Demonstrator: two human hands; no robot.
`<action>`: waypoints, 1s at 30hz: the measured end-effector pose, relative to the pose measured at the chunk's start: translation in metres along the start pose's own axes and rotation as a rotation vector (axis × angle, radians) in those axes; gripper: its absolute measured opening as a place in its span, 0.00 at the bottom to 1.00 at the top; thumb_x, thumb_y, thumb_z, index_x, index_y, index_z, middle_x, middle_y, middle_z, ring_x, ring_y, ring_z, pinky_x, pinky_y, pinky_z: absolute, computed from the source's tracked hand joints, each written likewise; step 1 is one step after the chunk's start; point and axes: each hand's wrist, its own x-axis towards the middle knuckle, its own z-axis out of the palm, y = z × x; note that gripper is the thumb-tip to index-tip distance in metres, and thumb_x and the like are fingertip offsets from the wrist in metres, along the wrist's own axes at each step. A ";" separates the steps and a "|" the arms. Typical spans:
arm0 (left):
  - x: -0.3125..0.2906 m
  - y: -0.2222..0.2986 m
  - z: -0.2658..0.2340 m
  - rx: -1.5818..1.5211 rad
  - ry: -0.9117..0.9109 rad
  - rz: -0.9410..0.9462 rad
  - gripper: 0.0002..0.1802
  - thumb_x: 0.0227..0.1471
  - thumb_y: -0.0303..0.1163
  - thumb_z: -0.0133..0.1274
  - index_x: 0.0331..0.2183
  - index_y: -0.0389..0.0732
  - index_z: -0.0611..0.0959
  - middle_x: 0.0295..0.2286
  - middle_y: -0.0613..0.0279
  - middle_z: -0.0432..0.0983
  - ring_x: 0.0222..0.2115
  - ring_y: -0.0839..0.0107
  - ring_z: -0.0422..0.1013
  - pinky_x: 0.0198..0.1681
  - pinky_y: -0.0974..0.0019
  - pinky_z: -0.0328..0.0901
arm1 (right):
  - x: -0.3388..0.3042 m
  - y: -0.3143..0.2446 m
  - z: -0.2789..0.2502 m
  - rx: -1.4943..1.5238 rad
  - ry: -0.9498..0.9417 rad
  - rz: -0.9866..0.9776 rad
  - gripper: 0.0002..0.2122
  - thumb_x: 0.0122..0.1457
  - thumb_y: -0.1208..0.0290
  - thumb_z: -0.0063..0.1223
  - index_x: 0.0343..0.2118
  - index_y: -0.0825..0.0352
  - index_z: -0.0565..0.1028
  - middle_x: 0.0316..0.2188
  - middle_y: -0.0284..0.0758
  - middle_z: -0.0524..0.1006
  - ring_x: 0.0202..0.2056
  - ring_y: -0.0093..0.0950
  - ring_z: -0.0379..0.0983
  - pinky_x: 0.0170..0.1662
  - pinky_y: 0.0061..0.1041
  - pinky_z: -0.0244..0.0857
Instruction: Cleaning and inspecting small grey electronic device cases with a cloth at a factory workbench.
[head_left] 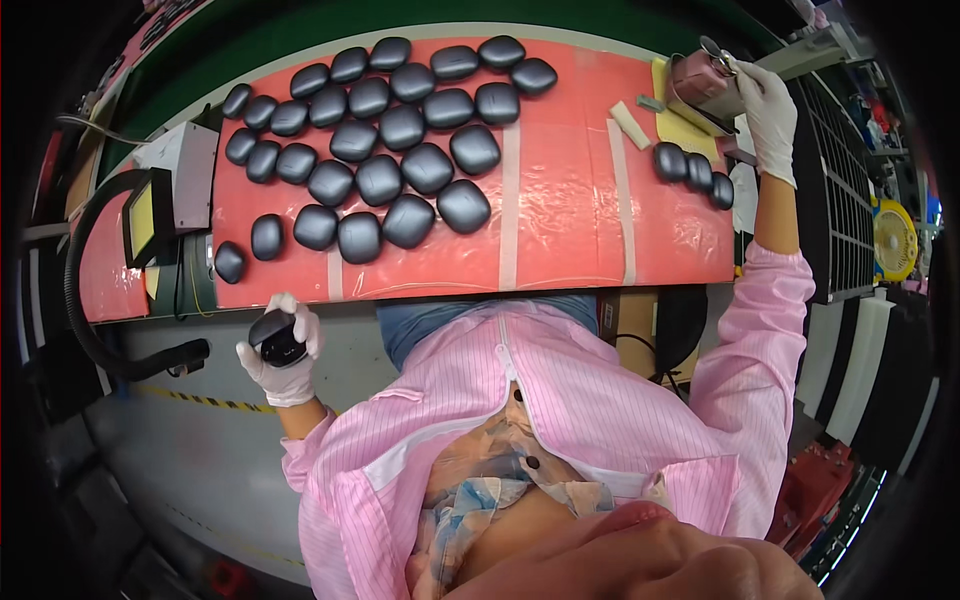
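Left hand up, dark case aboard!
Your left hand (284, 374) grips the dark case (272, 335); your right hand (769, 118) curls at the metal container (705, 90), grip unclear.

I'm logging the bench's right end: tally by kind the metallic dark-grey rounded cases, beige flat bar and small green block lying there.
Metallic dark-grey rounded cases: 3
Beige flat bar: 1
Small green block: 1
Total: 5
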 end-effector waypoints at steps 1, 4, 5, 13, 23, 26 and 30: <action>0.017 -0.006 0.026 -0.070 0.058 -0.028 0.47 0.45 0.65 0.54 0.51 0.33 0.67 0.26 0.63 0.63 0.23 0.72 0.59 0.24 0.71 0.56 | 0.006 0.010 0.003 -0.046 -0.008 -0.054 0.12 0.59 0.64 0.52 0.43 0.60 0.79 0.37 0.37 0.78 0.40 0.31 0.75 0.45 0.24 0.65; 0.056 -0.032 0.085 -0.103 0.162 -0.068 0.47 0.52 0.63 0.46 0.56 0.29 0.65 0.34 0.56 0.70 0.31 0.65 0.68 0.30 0.69 0.64 | 0.012 0.010 0.003 -0.145 -0.101 -0.136 0.12 0.59 0.65 0.50 0.44 0.59 0.79 0.35 0.38 0.78 0.39 0.33 0.75 0.44 0.26 0.66; 0.066 -0.041 0.097 -0.111 0.072 -0.045 0.45 0.54 0.61 0.44 0.56 0.29 0.64 0.37 0.52 0.72 0.34 0.61 0.71 0.33 0.68 0.66 | 0.015 0.007 0.008 -0.197 -0.150 -0.202 0.12 0.59 0.65 0.50 0.44 0.60 0.78 0.34 0.39 0.77 0.38 0.33 0.75 0.44 0.27 0.66; 0.120 -0.079 0.171 -0.209 0.123 -0.194 0.39 0.59 0.60 0.36 0.47 0.30 0.73 0.38 0.45 0.77 0.39 0.54 0.76 0.40 0.61 0.72 | -0.012 -0.021 -0.003 0.235 -0.102 -0.035 0.14 0.63 0.72 0.45 0.49 0.67 0.75 0.42 0.36 0.77 0.43 0.26 0.73 0.47 0.23 0.64; 0.108 -0.091 0.168 -0.282 0.206 -0.342 0.29 0.58 0.54 0.43 0.41 0.34 0.77 0.41 0.48 0.76 0.40 0.59 0.75 0.38 0.52 0.75 | -0.172 -0.205 0.029 0.517 -0.237 -0.637 0.19 0.42 0.81 0.57 0.39 0.55 0.81 0.26 0.29 0.74 0.30 0.30 0.71 0.32 0.28 0.65; 0.106 -0.095 0.165 -0.343 0.226 -0.361 0.31 0.58 0.55 0.43 0.41 0.33 0.77 0.42 0.46 0.75 0.41 0.58 0.75 0.39 0.52 0.75 | -0.171 -0.200 0.026 0.604 -0.285 -0.593 0.20 0.42 0.83 0.56 0.40 0.57 0.81 0.27 0.30 0.74 0.30 0.30 0.71 0.32 0.27 0.65; 0.106 -0.097 0.169 -0.329 0.286 -0.351 0.33 0.58 0.57 0.41 0.40 0.32 0.76 0.37 0.46 0.76 0.40 0.54 0.75 0.42 0.49 0.74 | -0.182 -0.209 0.025 0.840 -0.231 -0.508 0.20 0.42 0.84 0.56 0.40 0.56 0.81 0.26 0.31 0.74 0.30 0.30 0.70 0.33 0.26 0.65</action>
